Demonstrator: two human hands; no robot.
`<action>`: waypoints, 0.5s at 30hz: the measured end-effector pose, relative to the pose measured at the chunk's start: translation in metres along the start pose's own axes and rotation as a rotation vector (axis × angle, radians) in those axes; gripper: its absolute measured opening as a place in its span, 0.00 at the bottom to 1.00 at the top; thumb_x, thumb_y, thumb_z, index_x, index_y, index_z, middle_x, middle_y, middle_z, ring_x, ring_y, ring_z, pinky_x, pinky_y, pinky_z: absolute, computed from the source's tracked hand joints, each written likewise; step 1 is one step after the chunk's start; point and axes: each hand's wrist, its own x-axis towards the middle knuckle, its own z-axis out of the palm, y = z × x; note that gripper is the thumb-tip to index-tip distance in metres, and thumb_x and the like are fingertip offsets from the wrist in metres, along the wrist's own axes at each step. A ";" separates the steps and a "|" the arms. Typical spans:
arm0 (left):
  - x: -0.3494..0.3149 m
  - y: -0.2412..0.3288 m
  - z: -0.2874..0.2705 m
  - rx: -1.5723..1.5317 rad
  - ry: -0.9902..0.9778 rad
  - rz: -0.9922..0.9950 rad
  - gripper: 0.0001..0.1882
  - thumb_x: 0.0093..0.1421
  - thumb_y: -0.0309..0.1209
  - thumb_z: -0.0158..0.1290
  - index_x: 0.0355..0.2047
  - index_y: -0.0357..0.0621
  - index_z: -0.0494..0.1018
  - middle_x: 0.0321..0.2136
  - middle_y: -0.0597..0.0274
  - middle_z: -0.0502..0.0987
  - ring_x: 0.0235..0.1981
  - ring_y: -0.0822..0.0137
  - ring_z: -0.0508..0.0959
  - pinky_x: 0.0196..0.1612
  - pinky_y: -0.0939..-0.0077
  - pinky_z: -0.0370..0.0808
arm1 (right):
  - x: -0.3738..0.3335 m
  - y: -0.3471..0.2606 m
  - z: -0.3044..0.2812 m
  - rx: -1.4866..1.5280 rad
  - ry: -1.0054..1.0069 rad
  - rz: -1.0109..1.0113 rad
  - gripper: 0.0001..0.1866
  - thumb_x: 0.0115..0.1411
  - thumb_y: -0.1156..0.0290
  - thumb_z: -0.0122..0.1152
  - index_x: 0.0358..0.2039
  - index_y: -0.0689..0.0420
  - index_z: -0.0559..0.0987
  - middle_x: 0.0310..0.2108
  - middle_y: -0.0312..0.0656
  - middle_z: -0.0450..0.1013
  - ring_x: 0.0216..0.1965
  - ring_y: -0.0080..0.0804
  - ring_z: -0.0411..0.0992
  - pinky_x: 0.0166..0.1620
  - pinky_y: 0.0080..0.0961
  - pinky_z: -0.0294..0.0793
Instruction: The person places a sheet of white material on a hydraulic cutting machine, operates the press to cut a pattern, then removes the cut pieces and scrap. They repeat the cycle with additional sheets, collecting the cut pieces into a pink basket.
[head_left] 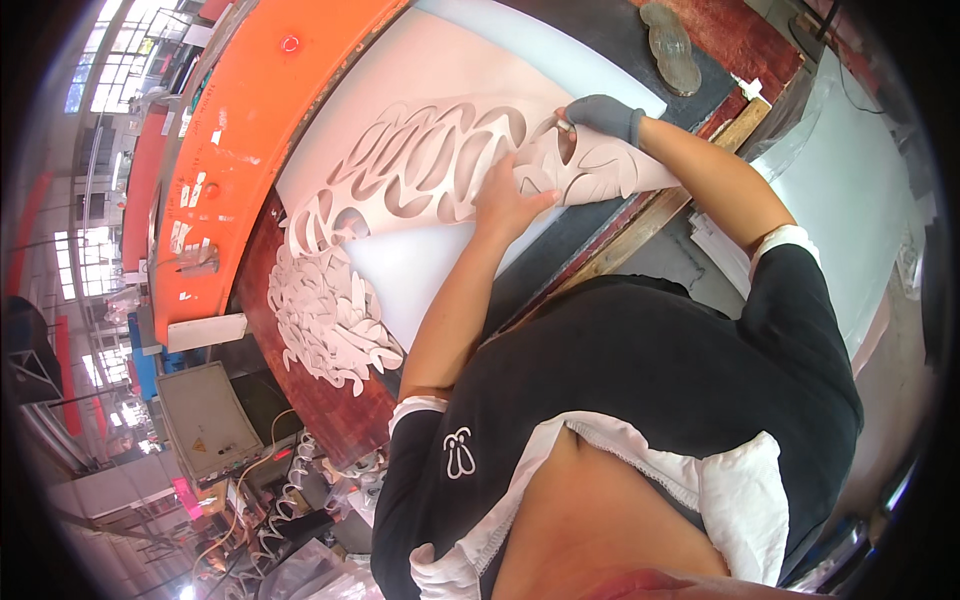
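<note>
A pale pink sheet (480, 75) with rows of curved cut-out openings lies across the work surface in front of me. My bare left hand (508, 203) rests on its near part, thumb and index finger apart, beside several curved cuts. Farther right, my right hand (603, 118) wears a dark grey glove. Its fingertips are pinched together over the sheet next to a dark oval opening; what they hold is too small to make out. Under the sheet lies a smooth bluish-white sheet (410, 265). A heap of loose curved pale pieces (325, 310) sits to the left.
A big orange machine beam (245, 130) spans the left side. On the dark surface at the far right is a sole-shaped translucent object (672, 50). A wooden strip (625, 235) edges the table near my body. Pale sheets (835, 170) lie at the right.
</note>
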 end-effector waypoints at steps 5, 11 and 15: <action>0.005 0.001 0.001 0.002 0.113 -0.056 0.31 0.41 0.40 0.64 0.41 0.35 0.66 0.44 0.50 0.68 0.45 0.55 0.70 0.42 0.66 0.68 | 0.016 0.006 -0.006 -0.329 -0.001 -0.039 0.18 0.53 0.57 0.58 0.33 0.60 0.80 0.31 0.39 0.75 0.32 0.24 0.69 0.38 0.22 0.68; -0.025 -0.003 0.011 0.003 0.396 0.696 0.13 0.43 0.27 0.60 0.27 0.39 0.68 0.32 0.55 0.73 0.34 0.53 0.72 0.33 0.66 0.69 | 0.023 0.003 -0.006 -0.505 0.076 -0.016 0.22 0.52 0.53 0.57 0.35 0.60 0.80 0.36 0.44 0.75 0.35 0.30 0.70 0.42 0.26 0.68; -0.042 0.001 0.018 0.030 0.358 0.603 0.13 0.42 0.26 0.60 0.28 0.36 0.68 0.38 0.52 0.72 0.36 0.54 0.73 0.36 0.66 0.70 | 0.020 -0.002 -0.004 -0.450 0.053 0.021 0.24 0.52 0.51 0.55 0.35 0.60 0.80 0.37 0.47 0.75 0.37 0.35 0.71 0.44 0.27 0.67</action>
